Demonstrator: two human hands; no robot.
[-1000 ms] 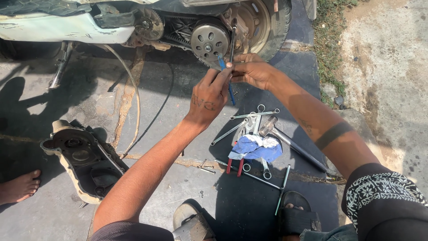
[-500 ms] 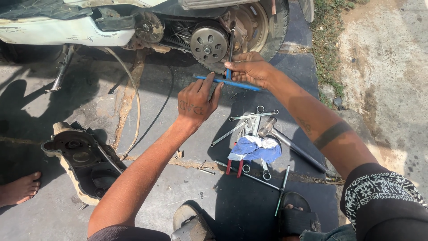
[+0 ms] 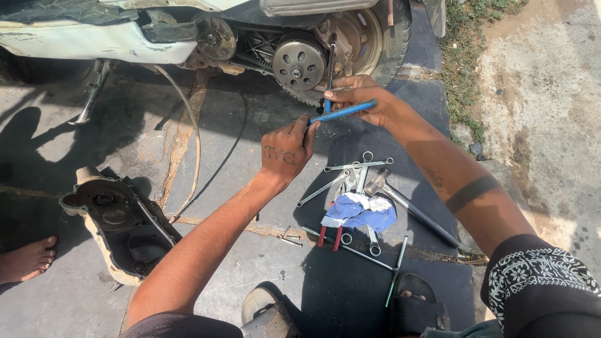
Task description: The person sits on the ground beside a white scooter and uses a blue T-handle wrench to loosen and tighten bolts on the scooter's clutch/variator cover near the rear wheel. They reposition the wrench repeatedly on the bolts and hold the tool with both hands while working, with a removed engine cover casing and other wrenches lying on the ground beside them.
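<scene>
While the removed transmission cover (image 3: 122, 228) lay open-side up on the concrete at your eight o'clock, its dull cast metal greasy and its hollows dark, the scooter's drive side (image 3: 263, 50) stood already bared at twelve o'clock: a toothed front pulley (image 3: 217, 39), a ribbed black belt and the round, holed clutch drum (image 3: 301, 62), all oily steel. So the opening-up looked done, and the work on the drum itself looked only begun.

Your left hand (image 3: 287, 150) was just left of centre, fingers closed around the lower end of a slim blue T-handle wrench (image 3: 343, 111). Your right hand (image 3: 362, 97), at one o'clock, was clamped on the crossbar's other end where the upright shaft rose toward the drum's edge; I could not tell whether the tip was seated on a fastener.

Below your hands, at five o'clock, lay the spare tools: bright ring spanners (image 3: 357, 166), a steel-headed hammer (image 3: 410, 206), red-handled pliers partly under a crumpled blue and white rag (image 3: 360, 211), and thin rods. A sandalled foot (image 3: 413, 300) rested at six o'clock.
</scene>
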